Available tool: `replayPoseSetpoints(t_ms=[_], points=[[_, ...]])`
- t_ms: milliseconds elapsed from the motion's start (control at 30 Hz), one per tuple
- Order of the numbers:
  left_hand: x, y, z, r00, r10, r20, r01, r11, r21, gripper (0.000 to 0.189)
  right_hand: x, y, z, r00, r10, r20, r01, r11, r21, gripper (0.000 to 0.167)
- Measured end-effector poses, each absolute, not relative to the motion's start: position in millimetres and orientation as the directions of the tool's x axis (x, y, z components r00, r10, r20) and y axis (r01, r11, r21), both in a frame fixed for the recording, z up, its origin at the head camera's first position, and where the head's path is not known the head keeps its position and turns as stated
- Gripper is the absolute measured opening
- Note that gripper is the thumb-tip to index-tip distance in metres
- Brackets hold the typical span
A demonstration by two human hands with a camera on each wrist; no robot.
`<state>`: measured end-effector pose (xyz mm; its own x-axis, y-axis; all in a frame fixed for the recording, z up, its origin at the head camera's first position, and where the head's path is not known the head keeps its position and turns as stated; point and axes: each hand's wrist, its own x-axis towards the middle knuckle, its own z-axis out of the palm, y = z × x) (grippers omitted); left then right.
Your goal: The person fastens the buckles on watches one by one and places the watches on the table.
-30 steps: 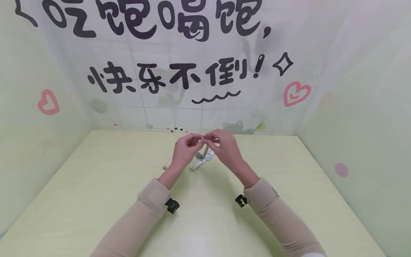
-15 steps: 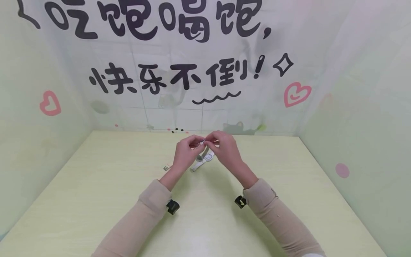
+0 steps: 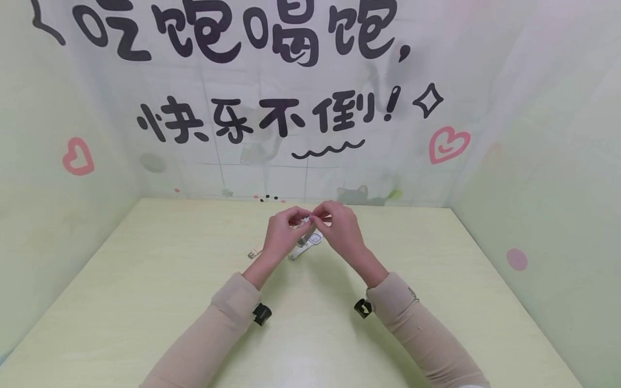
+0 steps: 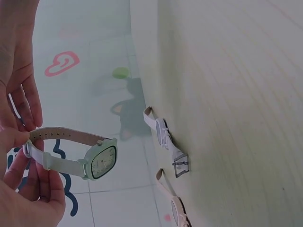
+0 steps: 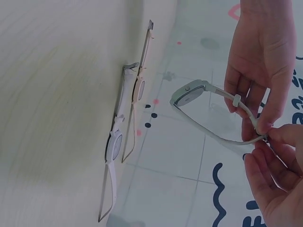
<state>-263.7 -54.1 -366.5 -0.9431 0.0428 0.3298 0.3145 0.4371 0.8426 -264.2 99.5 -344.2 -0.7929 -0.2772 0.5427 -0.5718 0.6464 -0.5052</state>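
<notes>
Both hands meet above the far middle of the table, with a pale green wristwatch hanging between them in a loop. My left hand pinches the buckle end of its strap, where a small keeper loop shows. My right hand pinches the other strap end, the one with the row of holes. The strap ends come together at the fingertips, partly covered by them. The watch's face points away from the hands. Below lies a white wristwatch, and beside it a pinkish wristwatch, mostly hidden by my left hand in the head view.
A pale wooden table reaches back to a printed wall with dark lettering and hearts. Side walls enclose it left and right. Black wrist mounts sit at the sleeve cuffs.
Both hands have sunk very slightly in the head view, and the scene has shifted a little with them. The grip at the strap ends stays much the same.
</notes>
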Motion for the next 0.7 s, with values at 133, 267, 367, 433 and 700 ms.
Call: replayPoseSetpoints(t_ms=[133,267,367,433,700], points=[[-263.3,-54.0,-366.5,-0.941,0.043,0.336,0.318,0.453,0.833,0.019,-264.3,98.0,-345.0,-0.799,-0.271,0.537,-0.561,0.658,-0.502,0.005],[-263.6,-54.2,-367.4,-0.940,0.048,0.338,0.321,0.464,0.825,0.018,-264.6,96.9,-345.8,-0.808,-0.264,0.527,-0.549,0.662,-0.510,0.005],[-264.4,-53.7,-368.3,-0.940,0.051,0.337,0.320,0.475,0.820,0.018,-264.9,97.0,-346.3,-0.819,-0.255,0.514,-0.535,0.664,-0.523,0.005],[-265.1,-53.2,-369.1,-0.940,0.052,0.338,0.319,0.491,0.811,0.019,-265.3,97.1,-346.7,-0.829,-0.250,0.501,-0.524,0.661,-0.537,0.005],[-264.7,-50.5,-369.4,-0.937,0.082,0.340,0.318,0.605,0.730,0.019,-264.4,97.6,-349.8,-0.855,-0.221,0.470,-0.482,0.673,-0.560,0.006]])
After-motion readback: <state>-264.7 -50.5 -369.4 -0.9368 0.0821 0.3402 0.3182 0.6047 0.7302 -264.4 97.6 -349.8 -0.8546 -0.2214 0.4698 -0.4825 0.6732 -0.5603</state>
